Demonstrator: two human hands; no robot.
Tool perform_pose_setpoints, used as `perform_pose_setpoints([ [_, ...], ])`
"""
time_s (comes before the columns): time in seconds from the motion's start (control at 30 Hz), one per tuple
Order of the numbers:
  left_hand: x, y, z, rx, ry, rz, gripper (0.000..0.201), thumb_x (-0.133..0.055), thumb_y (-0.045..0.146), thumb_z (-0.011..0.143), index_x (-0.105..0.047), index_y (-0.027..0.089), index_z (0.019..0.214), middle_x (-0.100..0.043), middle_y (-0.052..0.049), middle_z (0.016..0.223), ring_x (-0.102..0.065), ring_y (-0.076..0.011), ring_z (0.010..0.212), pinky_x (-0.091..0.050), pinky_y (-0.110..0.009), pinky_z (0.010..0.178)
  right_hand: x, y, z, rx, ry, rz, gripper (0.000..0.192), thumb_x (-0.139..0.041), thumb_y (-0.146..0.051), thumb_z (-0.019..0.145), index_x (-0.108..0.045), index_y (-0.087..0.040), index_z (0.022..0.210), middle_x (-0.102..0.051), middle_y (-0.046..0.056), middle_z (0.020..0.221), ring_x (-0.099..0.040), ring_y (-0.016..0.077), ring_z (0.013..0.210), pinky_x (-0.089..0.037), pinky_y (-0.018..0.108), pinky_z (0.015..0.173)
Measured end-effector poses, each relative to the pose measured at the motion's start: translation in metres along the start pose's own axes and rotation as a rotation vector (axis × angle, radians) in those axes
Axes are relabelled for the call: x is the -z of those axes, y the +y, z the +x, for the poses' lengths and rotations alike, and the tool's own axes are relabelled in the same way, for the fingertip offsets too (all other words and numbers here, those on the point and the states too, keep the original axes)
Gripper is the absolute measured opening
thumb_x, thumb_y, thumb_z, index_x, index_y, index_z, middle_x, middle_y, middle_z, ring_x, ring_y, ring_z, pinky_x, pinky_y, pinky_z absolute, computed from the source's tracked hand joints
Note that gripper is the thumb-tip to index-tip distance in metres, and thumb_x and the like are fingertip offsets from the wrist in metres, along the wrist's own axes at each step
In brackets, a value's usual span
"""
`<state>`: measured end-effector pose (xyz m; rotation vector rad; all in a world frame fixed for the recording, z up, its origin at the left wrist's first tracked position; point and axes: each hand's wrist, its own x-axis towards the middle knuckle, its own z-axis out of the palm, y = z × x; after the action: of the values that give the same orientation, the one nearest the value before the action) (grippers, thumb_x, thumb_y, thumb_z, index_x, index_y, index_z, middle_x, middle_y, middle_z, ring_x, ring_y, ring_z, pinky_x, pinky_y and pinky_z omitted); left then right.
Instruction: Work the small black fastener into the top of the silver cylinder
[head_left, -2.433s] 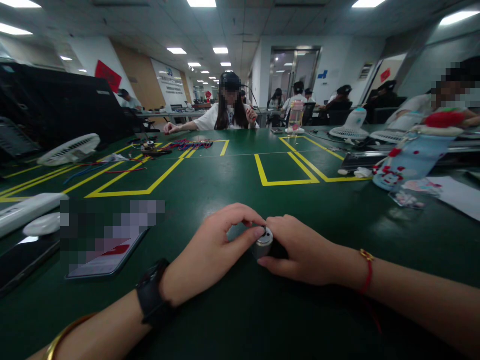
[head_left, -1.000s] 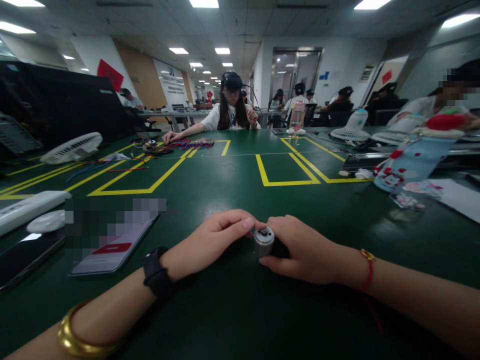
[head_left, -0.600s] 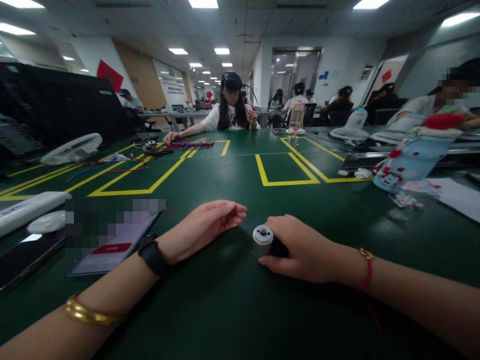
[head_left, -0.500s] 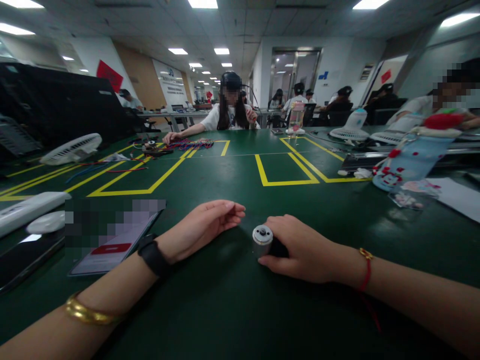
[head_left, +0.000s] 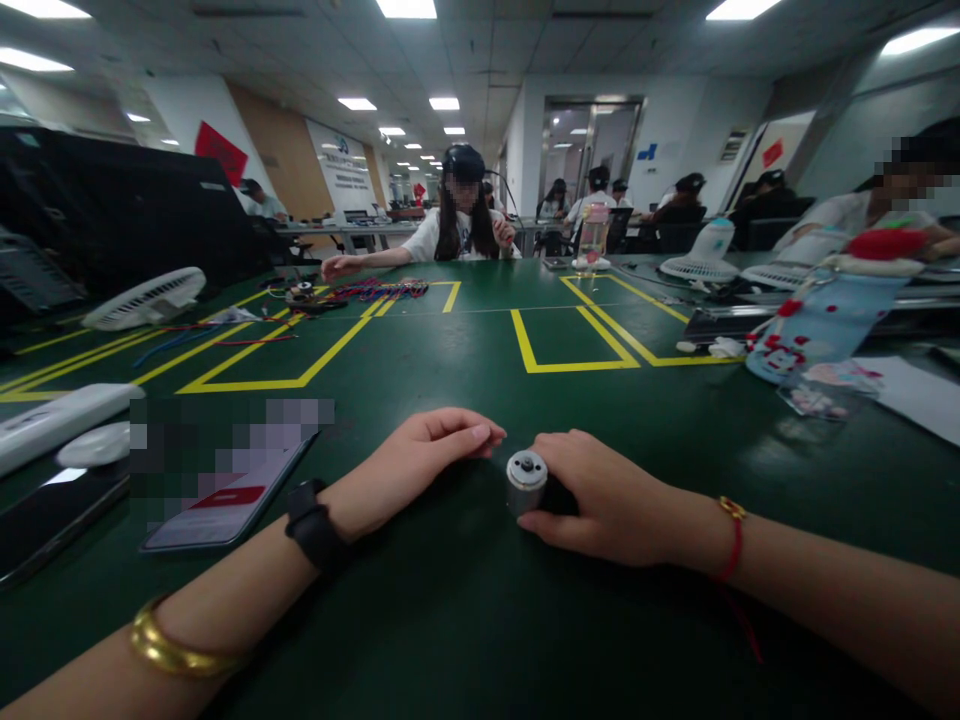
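A small silver metal cylinder point(head_left: 526, 480) with a dark hub on its end lies on the green table point(head_left: 465, 620). My right hand point(head_left: 611, 497) wraps its fingers around the cylinder's rear part and holds it. A short way left of the cylinder rests my left hand point(head_left: 420, 460), fingertips pinched together. Whether those fingertips hold something tiny is not visible. A black watch and a gold bangle sit on my left arm, a red cord on my right wrist.
A phone point(head_left: 225, 480) lies left of my hands, with a white bar point(head_left: 60, 415) and a small fan point(head_left: 142, 297) beyond. Yellow tape outlines point(head_left: 574, 345) mark the table. A blue patterned bottle point(head_left: 817, 320) and papers sit right. A person point(head_left: 457, 225) works opposite with coloured wires point(head_left: 375, 290).
My left hand left the cylinder's end, drew back to the left, and has now come closer again with pinched fingertips. My right hand kept its hold on the cylinder.
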<state>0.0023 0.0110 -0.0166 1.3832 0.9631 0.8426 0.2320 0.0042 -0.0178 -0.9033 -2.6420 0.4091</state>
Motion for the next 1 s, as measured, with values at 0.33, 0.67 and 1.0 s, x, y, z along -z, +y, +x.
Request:
perform_pose_setpoints([
  [0.33,-0.02,0.014,-0.011,-0.316,-0.087,0.44,0.021,-0.059,0.031,0.091,-0.071,0.023,0.106,-0.066,-0.005,0.11,-0.061,-0.0198,0.102,-0.048,-0.034,0.091,-0.003,0.002,0.0,0.003,-0.015,0.0,0.028,-0.064,-0.037,0.083,-0.056,-0.017,0.101,-0.061,0.007,0.093,-0.053,0.0203,0.082,-0.038,0.034,0.074],
  [0.67,-0.025,0.017,-0.014,-0.406,0.037,0.532,0.012,-0.062,0.026,0.089,-0.073,0.021,0.091,-0.066,-0.003,0.097,-0.062,-0.0174,0.093,-0.048,-0.031,0.085,-0.003,0.002,0.0,0.006,-0.017,-0.029,0.025,-0.064,-0.037,0.083,-0.054,-0.018,0.094,-0.06,0.005,0.09,-0.051,0.0191,0.078,-0.037,0.033,0.071],
  [1.0,-0.025,0.019,-0.016,-0.396,0.075,0.491,0.013,-0.061,0.026,0.09,-0.072,0.02,0.093,-0.066,-0.003,0.096,-0.062,-0.0163,0.09,-0.048,-0.029,0.083,-0.003,0.003,0.001,0.001,-0.028,-0.024,0.027,-0.062,-0.04,0.083,-0.054,-0.018,0.096,-0.059,0.005,0.09,-0.051,0.0191,0.078,-0.036,0.034,0.071],
])
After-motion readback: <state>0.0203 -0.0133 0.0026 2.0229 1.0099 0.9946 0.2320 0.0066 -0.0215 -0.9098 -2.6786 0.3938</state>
